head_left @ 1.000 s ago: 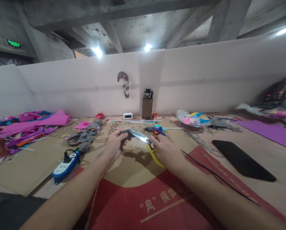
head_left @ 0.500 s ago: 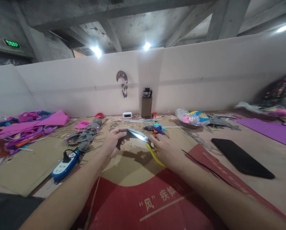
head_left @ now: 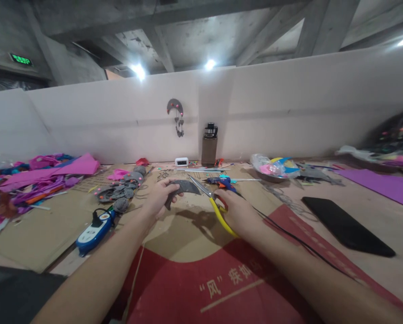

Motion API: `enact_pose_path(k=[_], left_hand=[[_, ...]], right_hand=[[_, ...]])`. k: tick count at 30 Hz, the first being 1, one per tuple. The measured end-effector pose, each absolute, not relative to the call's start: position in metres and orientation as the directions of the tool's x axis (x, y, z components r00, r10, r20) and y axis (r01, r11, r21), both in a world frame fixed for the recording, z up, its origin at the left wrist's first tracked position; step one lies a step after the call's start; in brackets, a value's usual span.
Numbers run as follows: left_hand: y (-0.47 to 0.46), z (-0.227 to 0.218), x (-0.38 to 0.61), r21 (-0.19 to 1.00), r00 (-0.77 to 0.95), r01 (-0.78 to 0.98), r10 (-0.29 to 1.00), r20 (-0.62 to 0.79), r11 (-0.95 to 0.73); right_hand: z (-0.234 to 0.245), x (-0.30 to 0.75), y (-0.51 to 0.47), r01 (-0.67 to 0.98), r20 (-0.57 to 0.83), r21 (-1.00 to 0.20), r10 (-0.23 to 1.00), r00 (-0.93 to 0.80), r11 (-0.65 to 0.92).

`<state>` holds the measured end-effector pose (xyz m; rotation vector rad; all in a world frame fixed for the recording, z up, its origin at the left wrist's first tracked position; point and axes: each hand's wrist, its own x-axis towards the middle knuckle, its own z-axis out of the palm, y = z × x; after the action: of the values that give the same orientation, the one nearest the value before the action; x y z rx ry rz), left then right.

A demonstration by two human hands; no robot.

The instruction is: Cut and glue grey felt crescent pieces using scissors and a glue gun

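Between the thumb and fingers of my left hand point(head_left: 161, 196) is a dark grey felt crescent point(head_left: 187, 186), its tip pointing right. My right hand point(head_left: 233, 207) grips yellow-handled scissors point(head_left: 221, 218), fingers wrapped around the handles. The scissors' metal blades point up and left, just beyond the crescent's right tip; whether they touch it I cannot tell. Both hands are above the cardboard sheet point(head_left: 174, 238). Just behind my right hand lies a blue glue gun point(head_left: 223, 181), partly hidden.
A power strip point(head_left: 95, 231) and grey felt pieces point(head_left: 120, 191) lie left, near pink and purple scraps point(head_left: 49, 173). At right are a black phone-shaped slab point(head_left: 348, 227) and a bowl point(head_left: 273, 175) of wrapped materials. Behind stand a bottle point(head_left: 209, 148) and a small clock point(head_left: 181, 162). A grey crescent ornament point(head_left: 175, 108) hangs on the wall.
The scissors have turned, so their blades lie to the right of the crescent rather than across it, and more of the yellow handle shows. My left hand still holds the crescent.
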<state>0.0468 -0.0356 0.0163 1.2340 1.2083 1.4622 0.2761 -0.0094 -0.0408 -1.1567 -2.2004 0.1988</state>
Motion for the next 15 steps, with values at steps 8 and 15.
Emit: enact_pose_path(k=[8, 15], left_hand=[[-0.0336, 0.0138, 0.0459, 0.980, -0.158, -0.089, 0.974, 0.160, -0.176], [-0.0343, 0.0137, 0.0490, 0.981, -0.127, -0.107, 0.981, 0.145, -0.159]], right_hand=[[-0.0360, 0.2750, -0.0169, 0.803, 0.516, -0.116, 0.726, -0.454, 0.585], [-0.0393, 0.2751, -0.0158, 0.840, 0.524, -0.004, 0.717, -0.460, 0.542]])
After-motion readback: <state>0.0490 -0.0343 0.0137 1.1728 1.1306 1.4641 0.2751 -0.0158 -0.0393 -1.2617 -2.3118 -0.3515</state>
